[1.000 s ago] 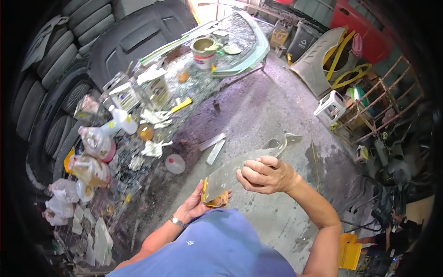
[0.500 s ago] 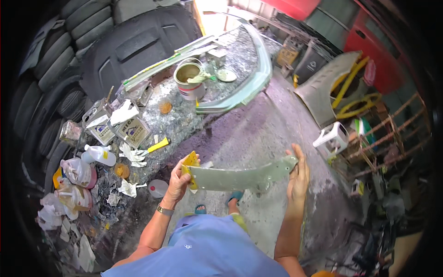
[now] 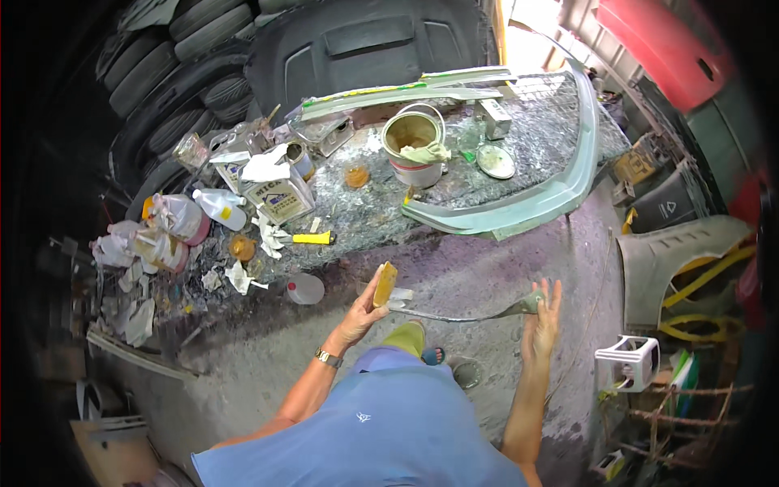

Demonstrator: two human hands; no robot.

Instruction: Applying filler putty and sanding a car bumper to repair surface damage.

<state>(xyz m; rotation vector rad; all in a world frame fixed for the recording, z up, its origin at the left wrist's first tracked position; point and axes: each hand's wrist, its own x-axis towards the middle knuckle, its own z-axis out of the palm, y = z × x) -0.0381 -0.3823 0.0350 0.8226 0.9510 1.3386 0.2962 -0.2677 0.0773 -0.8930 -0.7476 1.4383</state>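
My left hand [image 3: 357,318] is closed around a yellow, brown-speckled block [image 3: 385,285] and the left end of a curved strip panel [image 3: 454,318]. The panel is turned nearly edge-on, so it shows mostly as a thin dark line that widens at its right end. My right hand [image 3: 542,326] bears that right end against the palm and thumb side, its fingers stretched upward. A small pale piece [image 3: 401,297] sticks out beside the yellow block; what it belongs to is unclear. The panel hangs level between both hands, above the floor and short of the bench.
The cluttered bench [image 3: 357,215] carries an open paint can [image 3: 414,146], a long pale green bumper-like part [image 3: 519,213], a rectangular tin [image 3: 284,195], a yellow-handled tool [image 3: 313,238] and plastic jugs [image 3: 221,209]. Right stand a grey fender [image 3: 665,256] and a white stool [image 3: 629,363].
The panel has tilted from showing its broad greenish face to nearly edge-on. My view has swung left, so the bench sits further right in the picture. Both hands keep the panel.
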